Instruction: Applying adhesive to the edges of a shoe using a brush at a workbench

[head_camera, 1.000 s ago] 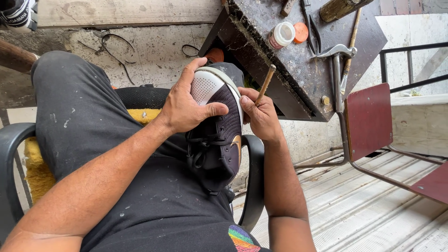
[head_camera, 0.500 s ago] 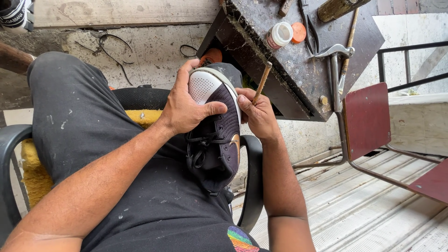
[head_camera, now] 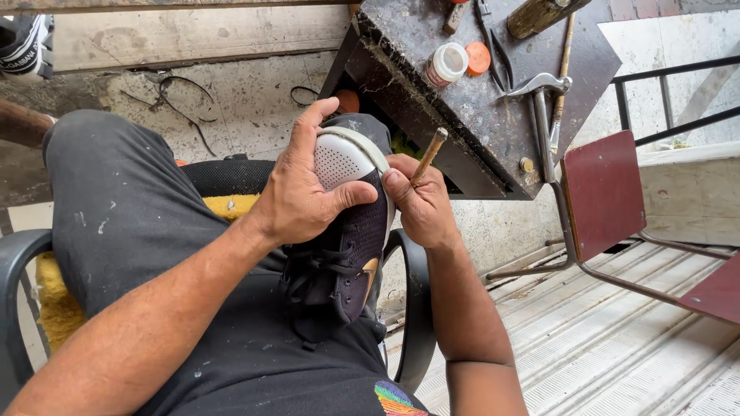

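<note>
A dark purple sneaker [head_camera: 347, 254] with a white perforated toe cap and black laces rests on my lap, toe pointing up. My left hand [head_camera: 304, 189] wraps over the toe, thumb pressed across the upper. My right hand [head_camera: 420, 204] sits against the shoe's right edge and pinches a thin wooden-handled tool [head_camera: 428, 156], whose handle sticks up and to the right. The tool's tip is hidden between my fingers and the shoe.
A grimy dark workbench [head_camera: 462, 100] stands ahead with a small white jar [head_camera: 445, 65], an orange lid [head_camera: 478, 58], pliers and a brush. A dark red metal chair [head_camera: 609, 192] is at right over a ridged floor. I sit in a black plastic chair [head_camera: 412, 308].
Both hands and the shoe have hardly moved; my right hand has shifted the tool slightly along the toe edge.
</note>
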